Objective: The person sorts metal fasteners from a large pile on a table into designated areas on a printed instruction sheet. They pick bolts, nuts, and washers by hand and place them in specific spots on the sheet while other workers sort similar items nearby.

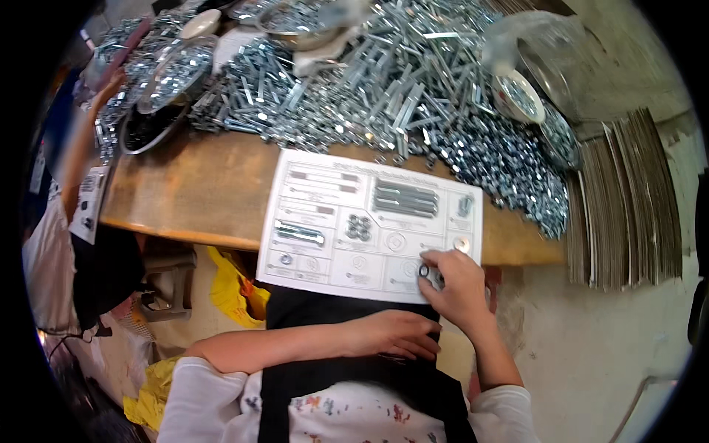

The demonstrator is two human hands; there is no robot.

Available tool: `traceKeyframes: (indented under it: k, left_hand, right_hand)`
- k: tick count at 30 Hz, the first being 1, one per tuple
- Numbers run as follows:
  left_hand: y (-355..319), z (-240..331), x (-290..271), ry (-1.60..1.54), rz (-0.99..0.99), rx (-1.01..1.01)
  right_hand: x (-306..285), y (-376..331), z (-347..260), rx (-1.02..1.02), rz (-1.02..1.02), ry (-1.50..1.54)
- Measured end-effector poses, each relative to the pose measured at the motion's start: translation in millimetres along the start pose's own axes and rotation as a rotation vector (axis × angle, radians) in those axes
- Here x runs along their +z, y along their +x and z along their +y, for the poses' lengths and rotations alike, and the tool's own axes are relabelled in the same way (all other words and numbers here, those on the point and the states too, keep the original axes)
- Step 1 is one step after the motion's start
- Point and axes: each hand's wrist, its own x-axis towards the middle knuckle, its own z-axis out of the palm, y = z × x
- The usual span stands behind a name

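A white printed sheet (336, 258) marked off in boxes lies partly over the table's front edge and partly over my lap. On it are several long metal rods (405, 199), shorter metal bolts (299, 232), a cluster of nuts (359, 227) and a washer (461, 244). My right hand (459, 286) is at the sheet's lower right corner, thumb and forefinger curled round small round metal pieces (434, 277), too small to name surely. Below the sheet, my left hand (399, 334) rests across the black apron (295, 314), fingers stretched out and holding nothing.
Heaped bolts (384, 81) and nuts (509, 170) cover the back of the wooden table (185, 184). Metal bowls (159, 133) stand left, a white bowl (521, 96) right. Stacked cardboard (624, 199) borders the right end. Another person's arm (77, 148) is at far left.
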Motion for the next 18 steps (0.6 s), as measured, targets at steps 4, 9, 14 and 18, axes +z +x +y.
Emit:
traceKeyframes:
  k: [4,9,14,18]
  left_hand:
    - [-2.9,8.1,-8.7,0.05,-0.111,0.018]
    - [-114.1,100.4,-34.8,0.657,0.438,0.422]
    - [-266.1,198.9,-116.6,0.962,1.576,1.098]
    - [-359.6,237.1,-171.9,0.898,1.903,1.185]
  right_hand:
    - [25.9,-6.6,13.0,-0.135,-0.11,-0.218]
    - [-17.1,48.1,-27.7,-0.121,-0.263,-0.171]
    - [-5.7,176.8,-74.4,-0.296,-0.072,-0.037]
    - [34.8,291.6,-118.3,-0.44,0.097,0.153]
